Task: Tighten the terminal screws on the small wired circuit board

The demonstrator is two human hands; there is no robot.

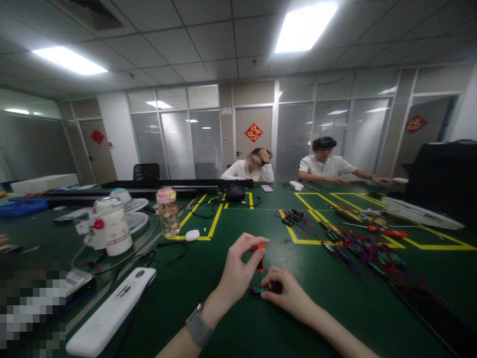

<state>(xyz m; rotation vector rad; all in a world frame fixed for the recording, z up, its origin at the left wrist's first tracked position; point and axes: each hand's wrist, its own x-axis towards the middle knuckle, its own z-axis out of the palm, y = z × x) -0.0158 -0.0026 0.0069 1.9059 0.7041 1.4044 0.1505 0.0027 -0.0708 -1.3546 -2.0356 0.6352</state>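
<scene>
- On the matte green table top [208, 278], near the front edge and close to the middle: left hand [238, 271] curled tight around a small orange-handled screwdriver [260, 256], thumb and fingertips pinching the glossy plastic handle, dark shaft upright, tip pointing down.
- Just right of and below it: right hand [286, 293] flat and low, fingers narrowed onto a small dark circuit module with coloured wires [261, 289], pressing it against the felt-like surface; screwdriver tip right over that module, exact contact too small to tell.
- On the left wrist: grey woven-strap watch [198, 327].
- Left of the hands: long white smooth plastic bar-shaped device [112, 311] lying slantwise, with thin black cables [164, 248] looping beside it; further back, a white rounded jug with red trim [111, 226], a white desk fan [132, 214] and a clear bottle with a pink cap [167, 213].
- Right of the hands, well apart: tangled heap of red, blue and black wired modules [365, 251] spread over yellow tape rectangles [298, 237], and a red-handled tool [387, 231] behind it.
- Between hands and heap: bare green cloth, open on all sides of the module; likewise bare toward the near edge under the forearms.
- Across the far side: two seated people in white shirts [324, 166], hands resting by the far edge, well apart from the work.
</scene>
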